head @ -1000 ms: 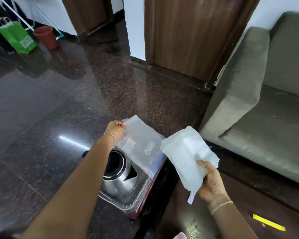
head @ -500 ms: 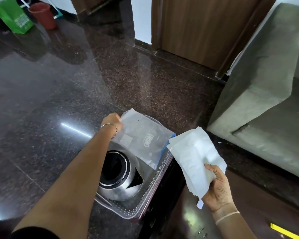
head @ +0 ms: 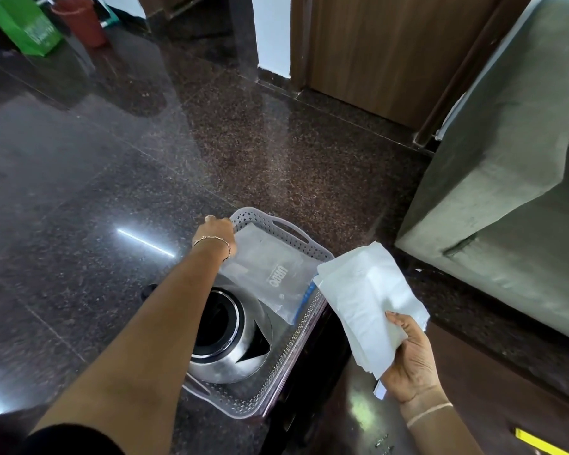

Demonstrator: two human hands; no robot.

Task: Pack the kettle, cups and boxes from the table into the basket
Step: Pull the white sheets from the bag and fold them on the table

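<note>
A pale perforated plastic basket [head: 278,224] sits on the dark floor beside the table. A steel kettle [head: 230,343] with a black open mouth stands in its near half. My left hand [head: 216,229] reaches over the basket's far left corner and holds the corner of a clear plastic zip bag [head: 270,274] that lies flat over the far half. My right hand [head: 408,356] is above the table edge, shut on a bunch of white paper sheets [head: 362,300] held upright. No cups or boxes show.
A grey sofa [head: 506,178] stands close on the right. The dark wooden table [head: 493,389] carries a yellow strip [head: 536,443]. A wooden door [head: 385,50] is ahead. A green bag [head: 27,24] and a red bucket [head: 81,19] stand far left.
My left hand has lowered the clear bag from tilted above the kettle to flat in the basket's far half. The camera has tipped down and closer. The right hand keeps the papers.
</note>
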